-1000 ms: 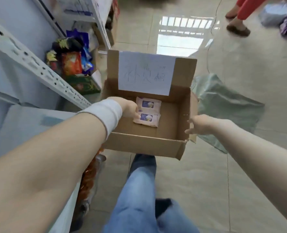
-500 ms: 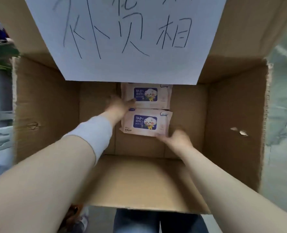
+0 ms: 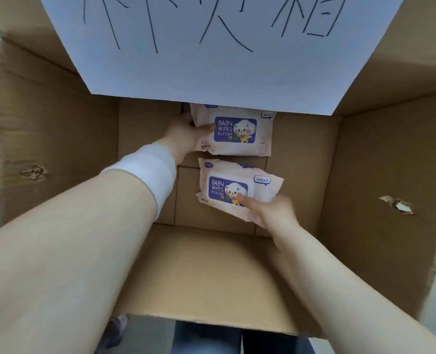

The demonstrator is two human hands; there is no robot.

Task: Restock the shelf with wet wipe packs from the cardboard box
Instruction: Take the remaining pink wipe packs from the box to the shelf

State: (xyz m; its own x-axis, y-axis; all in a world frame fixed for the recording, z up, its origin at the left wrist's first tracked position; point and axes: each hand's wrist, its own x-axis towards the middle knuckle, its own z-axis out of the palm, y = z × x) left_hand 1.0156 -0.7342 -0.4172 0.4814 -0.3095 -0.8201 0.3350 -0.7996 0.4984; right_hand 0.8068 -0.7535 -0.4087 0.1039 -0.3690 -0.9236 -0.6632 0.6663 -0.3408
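Inside the cardboard box my left hand grips the far wipes pack, right hand the near pack, presumably saving a trip.

The cardboard box is standing open, its brown bottom showing bare to the left and right. Near the middle of that bottom, the far wet wipe pack is lying flat, label up, its far edge running under an overhanging white sheet. The near wet wipe pack is sitting skewed just in front of it; whether it is resting fully on the cardboard is unclear.
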